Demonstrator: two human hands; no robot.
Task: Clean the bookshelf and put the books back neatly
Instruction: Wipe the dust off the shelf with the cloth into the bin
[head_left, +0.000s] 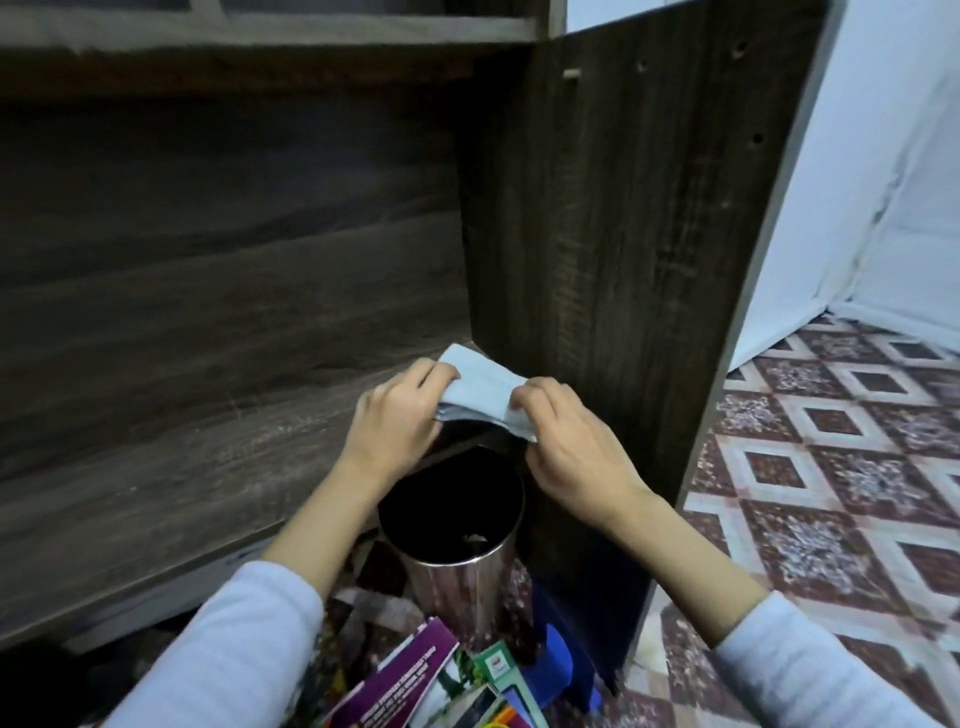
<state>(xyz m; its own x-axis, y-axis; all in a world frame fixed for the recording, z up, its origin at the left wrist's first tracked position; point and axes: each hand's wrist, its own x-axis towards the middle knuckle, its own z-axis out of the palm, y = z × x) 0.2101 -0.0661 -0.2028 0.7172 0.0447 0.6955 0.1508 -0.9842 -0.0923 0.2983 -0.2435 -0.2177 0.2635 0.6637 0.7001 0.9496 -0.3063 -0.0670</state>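
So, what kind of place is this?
Probably a room in a home: a dark wooden bookshelf, patterned floor tiles, and books piled by a metal bin. The left hand and right hand hold a cloth.

Dark woodgrain bookshelf (234, 260); cloth (480, 387) seemingly pale blue.

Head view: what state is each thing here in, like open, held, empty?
Cloth: folded, held up, pinched at both ends.
Left hand: fingers pinch the cloth.
Right hand: fingers pinch the cloth.
Bin: upright, lidless, a scrap inside.
Shelf: bare of books.
Books: off the shelf, in a loose heap.
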